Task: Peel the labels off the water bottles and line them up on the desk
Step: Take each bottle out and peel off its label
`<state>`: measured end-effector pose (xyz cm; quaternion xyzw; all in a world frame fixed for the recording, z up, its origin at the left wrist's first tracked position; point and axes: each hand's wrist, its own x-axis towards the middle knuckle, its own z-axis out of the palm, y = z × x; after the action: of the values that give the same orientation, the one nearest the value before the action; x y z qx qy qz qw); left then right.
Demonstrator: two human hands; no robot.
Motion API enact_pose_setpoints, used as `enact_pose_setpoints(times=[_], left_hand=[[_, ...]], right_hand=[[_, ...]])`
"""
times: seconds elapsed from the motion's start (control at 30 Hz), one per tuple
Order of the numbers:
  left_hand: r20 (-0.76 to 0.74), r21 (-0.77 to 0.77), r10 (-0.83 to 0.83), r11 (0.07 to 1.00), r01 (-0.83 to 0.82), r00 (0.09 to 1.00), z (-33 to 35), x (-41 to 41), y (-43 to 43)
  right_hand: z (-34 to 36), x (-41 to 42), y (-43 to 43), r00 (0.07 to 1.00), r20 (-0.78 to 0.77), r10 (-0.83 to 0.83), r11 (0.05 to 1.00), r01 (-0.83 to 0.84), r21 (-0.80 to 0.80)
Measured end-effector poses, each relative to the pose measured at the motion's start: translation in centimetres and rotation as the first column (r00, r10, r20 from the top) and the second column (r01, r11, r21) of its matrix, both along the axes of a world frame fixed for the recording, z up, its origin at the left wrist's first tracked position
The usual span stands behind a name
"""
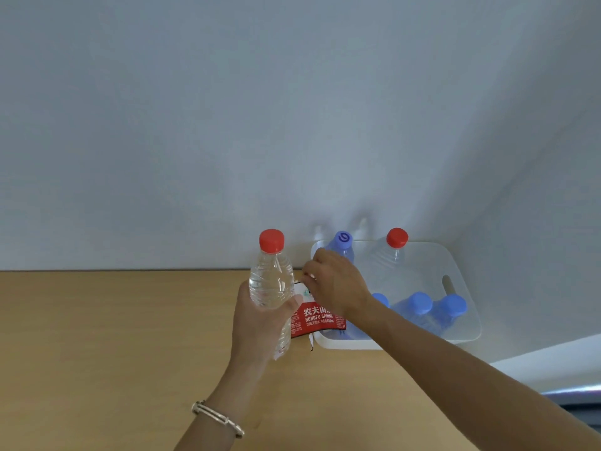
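My left hand (257, 323) grips a clear water bottle (270, 281) with a red cap, held upright above the wooden desk (113, 336). Its red and white label (315, 315) hangs off the bottle's right side, mostly peeled away. My right hand (335, 281) pinches the label's upper white edge just right of the bottle. A white bin (461, 281) at the back right holds several more bottles: one with a red cap (396, 237) and several with blue caps (419, 302), one partly hidden behind my right hand.
A pale wall rises right behind the desk. The desk's right edge runs diagonally below the bin, with a white surface (553, 362) beyond it. A silver bracelet (218, 418) circles my left wrist.
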<state>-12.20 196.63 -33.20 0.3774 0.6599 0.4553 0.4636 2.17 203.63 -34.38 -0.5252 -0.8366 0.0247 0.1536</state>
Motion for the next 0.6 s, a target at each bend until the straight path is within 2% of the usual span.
enact_pose_setpoints(times=[0.07,0.1,0.17,0.2,0.27,0.33,0.47,0.53,0.6], left_hand=[[-0.014,0.015,-0.018,1.000,0.018,1.000,0.3,0.3,0.2],[-0.024,0.024,-0.026,0.999,0.026,0.999,0.6,0.5,0.3],[-0.048,0.048,-0.044,0.998,0.046,0.998,1.1,1.0,0.8],[-0.062,0.056,-0.049,0.997,0.053,0.997,1.6,1.3,0.9],[-0.120,0.088,-0.054,0.994,0.064,0.991,2.8,2.0,0.8],[-0.202,0.143,-0.072,0.984,0.102,0.977,4.5,2.9,0.6],[-0.242,0.243,-0.182,0.940,0.241,0.953,7.6,4.5,1.0],[-0.226,0.284,-0.276,0.899,0.334,0.934,8.5,5.1,1.5],[-0.268,0.259,-0.342,0.875,0.409,0.901,8.6,5.7,2.2]], right_hand=[[3.2,0.0,-0.5,0.973,-0.216,-0.084,0.961,0.022,-0.274],[4.9,0.0,-0.8,0.930,-0.346,-0.126,0.906,-0.035,-0.422],[7.7,0.4,-1.2,0.801,-0.563,-0.203,0.798,-0.198,-0.569],[8.9,0.6,-1.4,0.760,-0.614,-0.215,0.762,-0.263,-0.592],[10.4,1.0,-2.0,0.756,-0.630,-0.180,0.734,-0.324,-0.597],[11.4,1.2,-2.6,0.744,-0.642,-0.185,0.771,-0.295,-0.564],[13.9,2.1,-2.7,0.719,-0.656,-0.229,0.914,-0.073,-0.400],[15.1,3.2,-2.4,0.716,-0.647,-0.262,0.938,0.032,-0.345],[15.9,4.7,-2.1,0.709,-0.640,-0.298,0.941,0.107,-0.320]])
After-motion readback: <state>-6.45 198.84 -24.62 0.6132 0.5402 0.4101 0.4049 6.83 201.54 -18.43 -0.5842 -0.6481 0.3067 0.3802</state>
